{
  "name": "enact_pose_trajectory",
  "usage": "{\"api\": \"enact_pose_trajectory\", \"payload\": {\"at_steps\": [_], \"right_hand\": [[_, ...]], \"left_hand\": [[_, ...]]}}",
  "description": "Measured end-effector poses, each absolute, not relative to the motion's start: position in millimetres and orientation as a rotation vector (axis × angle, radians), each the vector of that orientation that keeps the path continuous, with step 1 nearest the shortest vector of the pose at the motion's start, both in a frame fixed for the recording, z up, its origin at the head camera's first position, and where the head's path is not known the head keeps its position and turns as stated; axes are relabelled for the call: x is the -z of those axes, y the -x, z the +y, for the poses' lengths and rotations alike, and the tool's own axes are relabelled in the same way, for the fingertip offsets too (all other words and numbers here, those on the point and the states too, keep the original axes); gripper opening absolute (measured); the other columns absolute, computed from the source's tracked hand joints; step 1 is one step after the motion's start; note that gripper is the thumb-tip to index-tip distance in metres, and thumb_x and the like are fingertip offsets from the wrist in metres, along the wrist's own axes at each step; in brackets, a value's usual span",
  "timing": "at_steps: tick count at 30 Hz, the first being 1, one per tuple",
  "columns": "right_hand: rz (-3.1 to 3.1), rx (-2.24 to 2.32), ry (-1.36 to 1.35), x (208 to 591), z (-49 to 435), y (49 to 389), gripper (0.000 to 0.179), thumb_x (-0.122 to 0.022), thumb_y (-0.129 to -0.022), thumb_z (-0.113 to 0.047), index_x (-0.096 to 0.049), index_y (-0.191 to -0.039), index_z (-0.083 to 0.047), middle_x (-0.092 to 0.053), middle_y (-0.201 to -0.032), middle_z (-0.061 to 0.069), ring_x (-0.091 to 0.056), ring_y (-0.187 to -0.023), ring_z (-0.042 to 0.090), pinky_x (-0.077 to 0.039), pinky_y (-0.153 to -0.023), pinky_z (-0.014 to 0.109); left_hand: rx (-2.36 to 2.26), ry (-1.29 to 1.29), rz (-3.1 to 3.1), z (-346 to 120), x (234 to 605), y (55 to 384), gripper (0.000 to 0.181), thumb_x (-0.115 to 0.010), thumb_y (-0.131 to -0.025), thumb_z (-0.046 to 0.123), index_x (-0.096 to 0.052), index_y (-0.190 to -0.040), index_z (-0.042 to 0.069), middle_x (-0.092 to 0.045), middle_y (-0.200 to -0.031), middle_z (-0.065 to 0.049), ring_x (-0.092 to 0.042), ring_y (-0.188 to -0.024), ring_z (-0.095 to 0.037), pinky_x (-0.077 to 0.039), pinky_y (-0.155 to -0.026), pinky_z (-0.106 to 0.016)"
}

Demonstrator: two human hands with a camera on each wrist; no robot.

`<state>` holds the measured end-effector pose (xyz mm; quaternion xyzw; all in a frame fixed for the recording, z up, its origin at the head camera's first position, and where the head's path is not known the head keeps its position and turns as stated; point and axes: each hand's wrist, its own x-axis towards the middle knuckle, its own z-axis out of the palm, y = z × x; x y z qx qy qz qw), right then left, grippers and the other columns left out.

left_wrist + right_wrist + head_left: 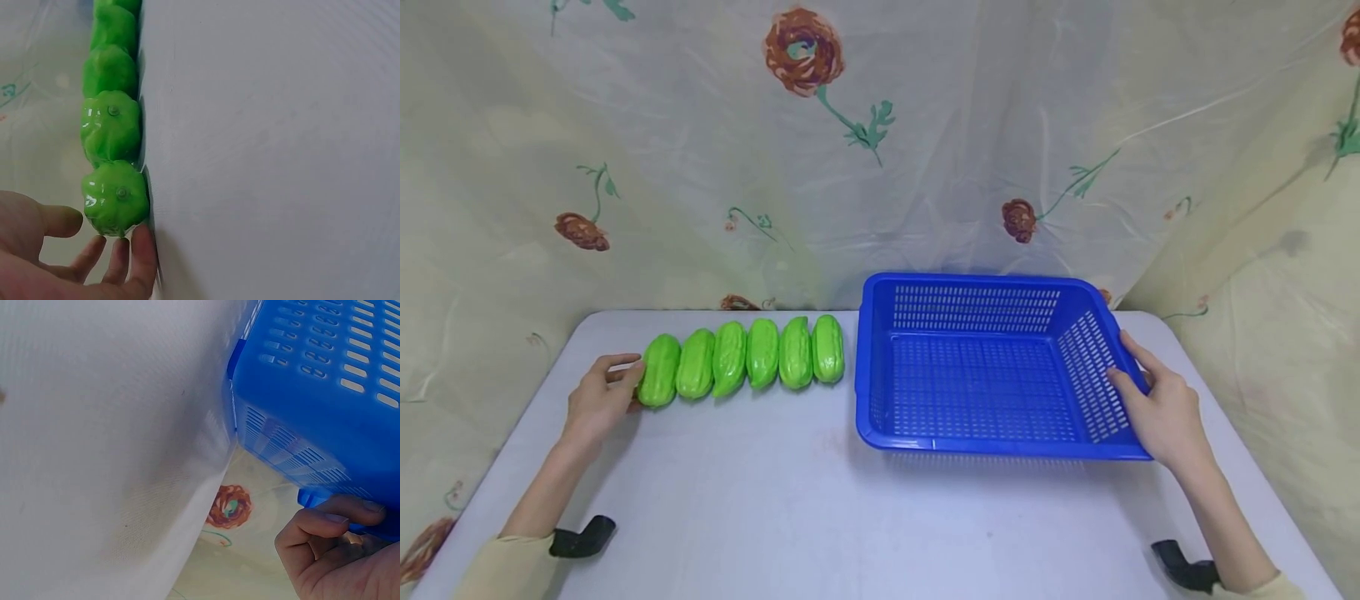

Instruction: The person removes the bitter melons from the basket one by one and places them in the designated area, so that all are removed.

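Several glossy green ridged gourds lie side by side in a row at the left of the table. My left hand is at the outermost gourd. In the left wrist view, the fingertips of that hand come right up to the gourd's near side, with the thumb apart from it on the other side. My right hand grips the right rim of a blue plastic basket, thumb over the inside. In the head view the basket holds nothing; the right wrist view shows its slotted outer wall.
The gourd at the row's right end lies close to the basket's left side. A white cloth covers the table. Behind it hangs a flower-printed curtain, close to the table's back edge.
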<state>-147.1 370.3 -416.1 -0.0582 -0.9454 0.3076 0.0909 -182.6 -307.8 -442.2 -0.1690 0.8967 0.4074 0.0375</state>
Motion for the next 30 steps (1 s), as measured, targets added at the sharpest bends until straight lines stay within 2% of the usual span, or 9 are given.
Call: {"api": "enact_pose_trajectory", "payload": {"at_steps": [4, 10, 12, 14, 18, 21, 24, 27, 30], "right_hand": [[-2.807, -0.921, 0.175, 416.6, 369.7, 148.7, 0.060, -0.054, -0.113, -0.029, -0.038, -0.167, -0.011, -0.060, -0.136, 0.045, -0.075, -0.097, 0.054, -0.050, -0.062, 0.026], [-2.806, -0.918, 0.163, 417.7, 367.7, 150.5, 0.060, -0.055, -0.112, -0.029, -0.038, -0.167, -0.011, -0.060, -0.136, 0.045, -0.075, -0.098, 0.054, -0.049, -0.065, 0.027], [-2.809, -0.910, 0.158, 417.7, 367.4, 150.8, 0.060, -0.054, -0.112, -0.028, -0.038, -0.167, -0.011, -0.060, -0.136, 0.045, -0.074, -0.097, 0.054, -0.049, -0.065, 0.029], [-2.813, -0.885, 0.156, 417.5, 368.2, 150.9, 0.060, -0.054, -0.112, -0.029, -0.039, -0.167, -0.010, -0.061, -0.135, 0.045, -0.074, -0.096, 0.054, -0.050, -0.065, 0.032], [-2.827, -0.833, 0.151, 415.8, 371.3, 149.4, 0.061, -0.053, -0.113, -0.033, -0.037, -0.168, -0.012, -0.059, -0.139, 0.045, -0.069, -0.106, 0.060, -0.057, -0.073, 0.057], [-2.835, -0.809, 0.142, 414.3, 375.1, 147.4, 0.062, -0.049, -0.114, -0.037, -0.036, -0.168, -0.011, -0.057, -0.143, 0.045, -0.061, -0.117, 0.064, -0.051, -0.085, 0.074], [-2.859, -0.786, 0.132, 413.3, 378.7, 145.4, 0.064, -0.044, -0.115, -0.042, -0.033, -0.169, -0.008, -0.051, -0.144, 0.046, -0.055, -0.120, 0.066, -0.047, -0.087, 0.079], [-2.902, -0.753, 0.126, 411.5, 380.4, 145.6, 0.069, -0.039, -0.116, -0.047, -0.027, -0.171, -0.008, -0.042, -0.147, 0.049, -0.050, -0.122, 0.068, -0.044, -0.088, 0.082], [-2.915, -0.717, 0.102, 408.2, 380.1, 147.2, 0.071, -0.040, -0.115, -0.050, -0.023, -0.172, -0.011, -0.034, -0.154, 0.048, -0.044, -0.129, 0.070, -0.040, -0.095, 0.087]], "left_hand": [[-1.245, 0.489, 2.756, -307.8, 442.6, 182.6, 0.063, -0.038, -0.117, 0.040, -0.035, -0.164, -0.002, -0.048, -0.154, -0.037, -0.070, -0.110, -0.031, -0.055, -0.071, -0.014], [-1.263, 0.537, 2.768, -310.2, 442.1, 181.2, 0.063, -0.038, -0.116, 0.039, -0.033, -0.165, -0.001, -0.051, -0.155, -0.035, -0.069, -0.099, -0.018, -0.054, -0.069, -0.013], [-1.255, 0.548, 2.816, -310.5, 441.7, 178.3, 0.062, -0.039, -0.116, 0.039, -0.035, -0.164, 0.000, -0.052, -0.155, -0.034, -0.071, -0.102, -0.024, -0.052, -0.070, -0.015], [-1.258, 0.535, 2.899, -307.9, 440.3, 174.6, 0.059, -0.041, -0.116, 0.037, -0.038, -0.161, 0.000, -0.054, -0.153, -0.033, -0.069, -0.113, -0.036, -0.051, -0.078, -0.022], [-1.273, 0.405, 3.100, -295.1, 431.7, 165.5, 0.053, -0.051, -0.113, 0.031, -0.046, -0.155, 0.000, -0.051, -0.151, -0.034, -0.053, -0.132, -0.054, -0.047, -0.097, -0.051], [-1.168, 0.189, 3.262, -283.3, 422.3, 160.0, 0.054, -0.062, -0.109, 0.033, -0.053, -0.151, 0.002, -0.047, -0.152, -0.037, -0.042, -0.137, -0.061, -0.037, -0.105, -0.072], [-0.937, -0.020, 3.388, -275.5, 412.3, 155.6, 0.060, -0.066, -0.105, 0.048, -0.057, -0.149, 0.009, -0.039, -0.159, -0.037, -0.028, -0.145, -0.064, -0.026, -0.107, -0.082], [-0.723, -0.115, 3.428, -273.5, 404.1, 151.4, 0.067, -0.061, -0.102, 0.063, -0.056, -0.150, 0.016, -0.028, -0.166, -0.035, -0.013, -0.154, -0.065, -0.015, -0.110, -0.088], [-0.590, -0.138, 3.382, -274.1, 397.4, 146.8, 0.073, -0.056, -0.102, 0.070, -0.052, -0.156, 0.022, -0.016, -0.173, -0.034, 0.001, -0.159, -0.065, -0.006, -0.112, -0.091]]}}
